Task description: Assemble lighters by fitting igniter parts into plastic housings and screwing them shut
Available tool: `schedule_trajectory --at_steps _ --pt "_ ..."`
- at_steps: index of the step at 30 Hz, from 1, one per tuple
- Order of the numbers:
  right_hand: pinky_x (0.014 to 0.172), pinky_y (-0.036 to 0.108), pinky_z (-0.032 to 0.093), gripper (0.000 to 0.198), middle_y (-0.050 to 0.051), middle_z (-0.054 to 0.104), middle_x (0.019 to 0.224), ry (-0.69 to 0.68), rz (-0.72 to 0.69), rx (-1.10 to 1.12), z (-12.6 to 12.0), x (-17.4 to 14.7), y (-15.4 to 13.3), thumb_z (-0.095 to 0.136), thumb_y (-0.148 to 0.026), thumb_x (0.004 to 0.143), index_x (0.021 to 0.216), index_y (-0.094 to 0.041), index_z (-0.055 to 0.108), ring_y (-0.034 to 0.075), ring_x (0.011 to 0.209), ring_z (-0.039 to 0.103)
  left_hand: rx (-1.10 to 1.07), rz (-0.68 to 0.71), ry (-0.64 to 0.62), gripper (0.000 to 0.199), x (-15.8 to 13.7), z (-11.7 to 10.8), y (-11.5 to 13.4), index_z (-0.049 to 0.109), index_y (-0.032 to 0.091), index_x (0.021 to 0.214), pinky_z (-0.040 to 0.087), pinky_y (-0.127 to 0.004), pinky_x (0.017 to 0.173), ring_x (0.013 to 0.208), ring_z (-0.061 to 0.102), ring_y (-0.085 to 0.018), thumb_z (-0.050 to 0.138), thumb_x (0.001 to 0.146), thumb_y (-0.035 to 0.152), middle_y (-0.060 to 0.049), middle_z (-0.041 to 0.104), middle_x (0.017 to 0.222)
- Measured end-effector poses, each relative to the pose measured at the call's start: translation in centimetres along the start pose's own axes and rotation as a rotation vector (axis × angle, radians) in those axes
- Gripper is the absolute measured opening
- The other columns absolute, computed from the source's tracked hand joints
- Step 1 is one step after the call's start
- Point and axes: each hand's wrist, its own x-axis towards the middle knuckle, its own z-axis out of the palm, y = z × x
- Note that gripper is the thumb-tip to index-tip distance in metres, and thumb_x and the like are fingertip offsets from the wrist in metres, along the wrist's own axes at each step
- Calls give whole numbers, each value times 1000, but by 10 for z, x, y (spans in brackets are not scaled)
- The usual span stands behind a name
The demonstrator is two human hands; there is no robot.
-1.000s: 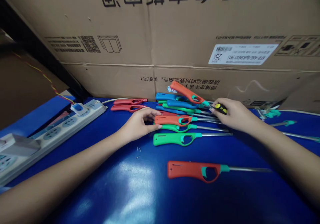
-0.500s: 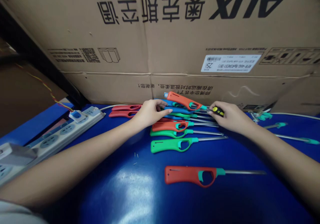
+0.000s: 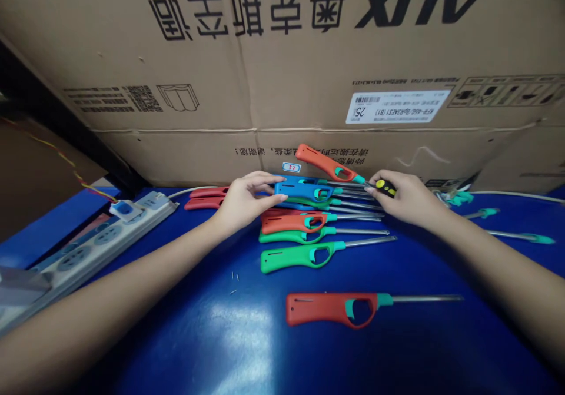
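Observation:
My left hand [image 3: 247, 201] has thumb and fingers closed about the rear end of a blue gas lighter [image 3: 304, 191] at the top of a pile. In my right hand [image 3: 401, 198] is a black and yellow handle [image 3: 385, 188], apparently a screwdriver's; its tip is hidden. The metal stem of a tilted orange lighter [image 3: 324, 162] reaches that hand's fingertips, its body raised against the carton. Under the blue one lie more lighters, among them an orange lighter [image 3: 293, 222] and a green lighter [image 3: 295, 258]. Nearer me, a red lighter [image 3: 331, 309] lies alone.
A large cardboard carton [image 3: 300, 71] walls off the back, with a small numbered label [image 3: 292, 167] low before it. At left runs a power strip [image 3: 88, 254] with a plug. Red handles [image 3: 205, 199] lie behind my left hand. Loose metal tubes [image 3: 516, 236] lie right; small screws [image 3: 233, 277] lie in front.
The tilted orange lighter's rear end has risen, parting from the small label. My left hand has shifted left to the blue lighter's rear end. The whole view has shifted slightly.

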Motion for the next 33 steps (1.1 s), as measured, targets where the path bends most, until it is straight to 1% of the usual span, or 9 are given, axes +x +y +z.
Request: schedule_trajectory --at_steps 4,9,12,15,20,23,26,30,33 --pt "67 35 50 18 6 74 81 -10 22 11 0 0 0 55 -39 88 84 -24 62 24 71 68 -111 -76 -18 40 -12 -5 -3 79 19 105 58 -34 82 78 64 -14 88 69 35 -6 69 104" --pt "65 34 50 18 7 74 79 -55 -2 -12 3 0 -1 55 -39 87 82 -23 62 24 70 69 -91 -139 -58 36 -24 -12 -6 80 18 97 56 -31 73 76 63 -15 89 67 35 -3 67 86" --pt "65 34 50 18 7 74 80 -72 -13 -18 3 0 -2 54 -39 88 82 -23 62 24 71 69 -109 -174 -98 37 -26 -16 -9 77 18 99 56 -31 74 78 65 -15 88 68 35 -3 69 88" --pt "63 33 48 21 6 73 76 -91 18 -39 2 -1 -2 52 -41 88 83 -23 61 24 67 68 -52 -152 -138 37 -28 -18 -12 75 16 102 57 -33 78 82 66 -17 84 73 36 -5 70 91" --pt "56 30 42 24 3 68 65 -218 73 -133 2 -3 -3 53 -46 88 89 -24 61 21 55 62 65 -111 -134 39 -33 -18 -12 71 16 107 58 -37 84 88 69 -20 78 80 43 -8 73 101" --pt "58 30 44 28 5 73 74 -264 40 -140 4 -3 -2 52 -47 90 94 -24 66 22 62 66 152 -147 -115 42 -34 -16 -7 70 18 108 57 -38 82 90 69 -22 76 81 49 -9 74 104" --pt "62 32 48 28 6 77 84 -298 -11 -79 5 -1 1 53 -47 90 92 -24 70 24 69 70 206 -192 -51 41 -31 -12 -4 71 18 106 56 -37 80 89 69 -23 73 81 51 -8 75 105" --pt "66 35 52 25 6 79 86 -344 -17 -87 6 2 7 58 -44 87 89 -25 73 26 73 72 169 -240 15 38 -22 -8 -8 73 19 106 55 -38 85 91 68 -23 71 83 49 -8 74 108" --pt "71 37 52 23 7 78 93 -354 -34 -149 7 2 7 57 -41 88 88 -23 72 28 83 73 131 -293 -15 37 -14 -6 -13 73 18 106 56 -37 84 90 70 -23 75 78 42 -9 75 107"
